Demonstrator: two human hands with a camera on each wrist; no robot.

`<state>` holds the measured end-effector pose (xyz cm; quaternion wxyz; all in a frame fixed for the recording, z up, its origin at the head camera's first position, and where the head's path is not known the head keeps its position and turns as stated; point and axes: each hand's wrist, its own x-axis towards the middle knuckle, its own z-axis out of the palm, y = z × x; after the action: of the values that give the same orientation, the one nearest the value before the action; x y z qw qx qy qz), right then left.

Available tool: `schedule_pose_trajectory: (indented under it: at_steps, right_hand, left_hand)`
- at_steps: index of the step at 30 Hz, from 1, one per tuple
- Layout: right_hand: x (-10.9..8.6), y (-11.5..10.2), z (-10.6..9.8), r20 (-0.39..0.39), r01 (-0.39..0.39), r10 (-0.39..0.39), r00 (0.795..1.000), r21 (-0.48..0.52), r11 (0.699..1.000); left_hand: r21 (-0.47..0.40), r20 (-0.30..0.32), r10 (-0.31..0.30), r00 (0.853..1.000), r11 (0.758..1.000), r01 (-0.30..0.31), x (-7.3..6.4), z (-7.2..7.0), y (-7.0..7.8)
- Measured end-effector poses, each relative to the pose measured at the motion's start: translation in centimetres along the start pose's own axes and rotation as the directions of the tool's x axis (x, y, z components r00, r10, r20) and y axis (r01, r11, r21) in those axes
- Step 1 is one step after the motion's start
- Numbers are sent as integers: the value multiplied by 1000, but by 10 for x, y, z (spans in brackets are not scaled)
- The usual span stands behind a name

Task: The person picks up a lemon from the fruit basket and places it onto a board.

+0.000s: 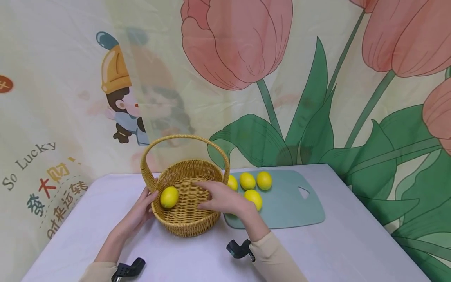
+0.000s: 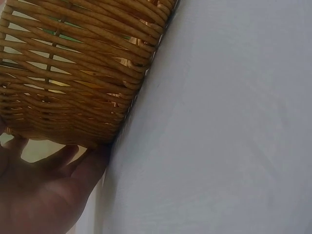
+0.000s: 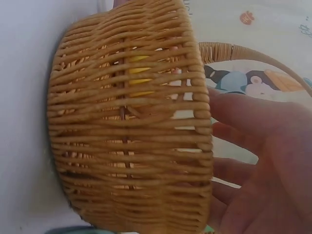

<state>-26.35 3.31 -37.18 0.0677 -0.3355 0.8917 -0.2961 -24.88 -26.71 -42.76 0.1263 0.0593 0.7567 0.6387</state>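
A brown wicker basket (image 1: 190, 229) with a tall arched handle stands on the white-covered table. Inside it, toward the left, lies one yellow lemon (image 1: 169, 197). My left hand (image 1: 137, 211) holds the basket's left side, its thumb at the rim; in the left wrist view, fingers (image 2: 63, 158) lie against the woven wall. Over the right rim reaches my right hand (image 1: 225, 197), thumb and fingers apart above the basket's inside, with nothing visible between them. From the right wrist view, that hand (image 3: 263, 161) shows just past the rim, fingers partly hidden behind the weave.
Right of the basket lies a grey-green cutting board (image 1: 289, 207) with several lemons, among them a front lemon (image 1: 253, 199) and a back lemon (image 1: 264, 180). My right forearm passes in front of the board's left end. A printed cloth (image 1: 225, 113) hangs behind the table.
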Motion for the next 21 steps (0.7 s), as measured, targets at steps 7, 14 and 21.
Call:
schedule_pose_trajectory:
  at_steps: [7, 14, 21]
  right_hand:
    - [12, -2, 8, 11, -4, 3, 1000, 14, 1000]
    - [21, -7, 17, 14, 6, -6, 1000, -9, 1000]
    - [30, -11, 28, 12, 14, -14, 1000, -5, 1000]
  left_hand:
    - [-6, -16, -10, 1000, 1000, 10, 1, 1, 0]
    - [-9, -20, -15, 1000, 1000, 15, 2, 0, 2]
    - [-13, -15, -16, 1000, 1000, 16, 2, -1, 1]
